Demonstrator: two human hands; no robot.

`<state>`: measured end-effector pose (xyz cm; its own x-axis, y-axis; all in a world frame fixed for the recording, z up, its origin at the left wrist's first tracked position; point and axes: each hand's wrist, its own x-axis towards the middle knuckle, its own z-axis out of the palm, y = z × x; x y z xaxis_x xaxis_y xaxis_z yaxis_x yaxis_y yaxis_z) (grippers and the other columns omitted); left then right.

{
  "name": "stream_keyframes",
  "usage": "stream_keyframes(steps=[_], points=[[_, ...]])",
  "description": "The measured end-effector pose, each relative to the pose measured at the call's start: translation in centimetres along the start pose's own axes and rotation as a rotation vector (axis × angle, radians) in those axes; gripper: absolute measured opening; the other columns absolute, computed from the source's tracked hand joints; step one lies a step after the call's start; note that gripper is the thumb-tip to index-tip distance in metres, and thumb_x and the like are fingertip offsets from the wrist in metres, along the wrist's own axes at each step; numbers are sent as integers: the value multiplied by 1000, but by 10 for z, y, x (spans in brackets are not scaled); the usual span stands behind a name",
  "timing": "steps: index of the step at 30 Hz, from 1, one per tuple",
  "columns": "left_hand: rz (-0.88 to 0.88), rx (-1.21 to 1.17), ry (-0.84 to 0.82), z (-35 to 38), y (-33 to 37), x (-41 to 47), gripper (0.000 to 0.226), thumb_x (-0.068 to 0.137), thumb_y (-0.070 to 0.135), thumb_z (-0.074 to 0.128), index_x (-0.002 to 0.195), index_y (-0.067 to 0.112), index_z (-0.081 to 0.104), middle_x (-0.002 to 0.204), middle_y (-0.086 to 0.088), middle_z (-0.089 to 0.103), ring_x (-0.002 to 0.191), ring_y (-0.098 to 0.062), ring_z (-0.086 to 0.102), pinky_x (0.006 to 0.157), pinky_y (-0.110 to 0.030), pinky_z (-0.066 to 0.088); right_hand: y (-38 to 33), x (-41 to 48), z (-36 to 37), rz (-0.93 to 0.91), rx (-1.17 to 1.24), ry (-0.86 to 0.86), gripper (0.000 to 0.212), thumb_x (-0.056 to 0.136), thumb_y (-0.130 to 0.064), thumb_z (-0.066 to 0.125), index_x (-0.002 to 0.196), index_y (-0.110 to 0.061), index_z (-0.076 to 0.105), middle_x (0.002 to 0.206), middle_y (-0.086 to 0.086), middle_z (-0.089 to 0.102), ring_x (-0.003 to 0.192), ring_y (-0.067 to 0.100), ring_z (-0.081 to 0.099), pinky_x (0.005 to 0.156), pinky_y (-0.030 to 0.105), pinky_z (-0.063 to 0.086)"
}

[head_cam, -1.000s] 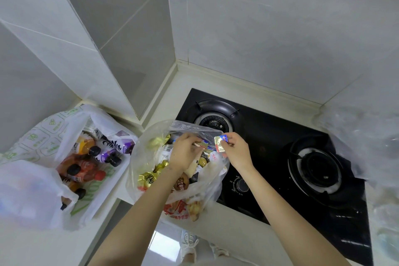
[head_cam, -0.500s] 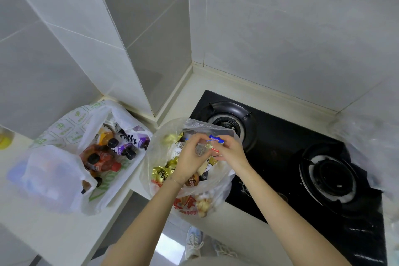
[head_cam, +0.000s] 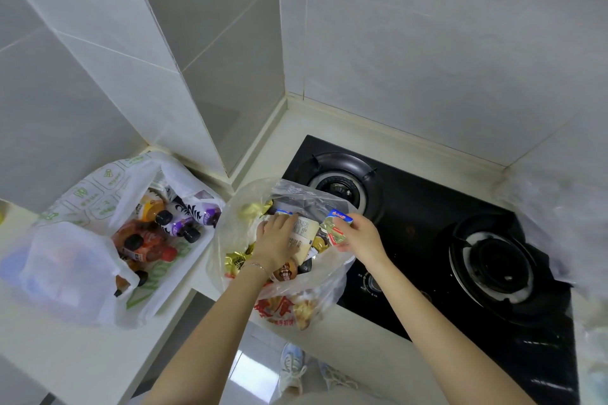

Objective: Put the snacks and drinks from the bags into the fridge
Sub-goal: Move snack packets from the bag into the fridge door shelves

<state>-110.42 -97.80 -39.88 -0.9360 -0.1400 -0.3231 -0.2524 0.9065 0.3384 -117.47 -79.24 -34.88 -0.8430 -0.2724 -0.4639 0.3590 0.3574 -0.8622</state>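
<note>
Bright, even daylight; wide-angle bending at the edges, blurred plastic at the right margin.

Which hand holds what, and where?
Right hand pinches a small blue-and-green packet by its right edge. Left hand lies on a white packet in the clear bag; grip unclear.

Left hand (head_cam: 274, 240) lies palm-down on snacks (head_cam: 284, 271) in the clear bag (head_cam: 227, 223); any grip underneath is hidden. Print on the small packet (head_cam: 335, 228) pinched by the right hand (head_cam: 360, 235) is too small to read. Far right: blurred plastic (head_cam: 559, 223), cut by the edge.
</note>
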Motion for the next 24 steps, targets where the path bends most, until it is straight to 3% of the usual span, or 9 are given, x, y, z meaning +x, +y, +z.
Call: stream_keyframes(steps=[3, 12, 17, 21, 24], points=[[-10, 70, 29, -4, 3, 0, 72, 90, 28, 61, 151, 25, 22, 148, -1, 31, 141, -25, 24, 117, -42, 8, 6, 2, -2, 13, -7, 21, 11, 94, -28, 61, 93, -17, 61, 95, 9, 68, 87, 19, 69, 71, 36, 60], [12, 176, 38, -16, 8, 11, 72, 89, 12, 58, 150, 29, 25, 133, -6, 40, 130, -28, 33, 114, -40, 21, 5, 1, 0, 13, -8, 26, 20, 94, -29, 60, 108, -13, 61, 100, 6, 66, 91, 16, 67, 61, 24, 57], [39, 160, 45, -22, 5, 7, 47, 91, 14, 56, 136, 26, 50, 127, -6, 43, 127, -28, 34, 108, -37, 24, 6, 2, 1, 11, -21, 29, 21, 94, -29, 60, 108, -13, 62, 102, 8, 66, 93, 18, 67, 60, 24, 58], [61, 51, 155, -34, 0, 0, 32, 91, 15, 56, 123, 18, 60, 124, -5, 51, 124, -27, 41, 102, -33, 27, 1, 3, 5, -7, -17, 23, 20, 95, -29, 60, 108, -14, 61, 102, 7, 66, 92, 16, 67, 64, 26, 59], [148, -77, 257, -45, 1, -4, 21, 89, 9, 59, 109, 13, 63, 110, -7, 64, 107, -29, 56, 86, -35, 41, 0, 5, 4, -31, -7, 62, 19, 94, -29, 61, 108, -17, 61, 101, 6, 67, 90, 16, 68, 75, 35, 60]])
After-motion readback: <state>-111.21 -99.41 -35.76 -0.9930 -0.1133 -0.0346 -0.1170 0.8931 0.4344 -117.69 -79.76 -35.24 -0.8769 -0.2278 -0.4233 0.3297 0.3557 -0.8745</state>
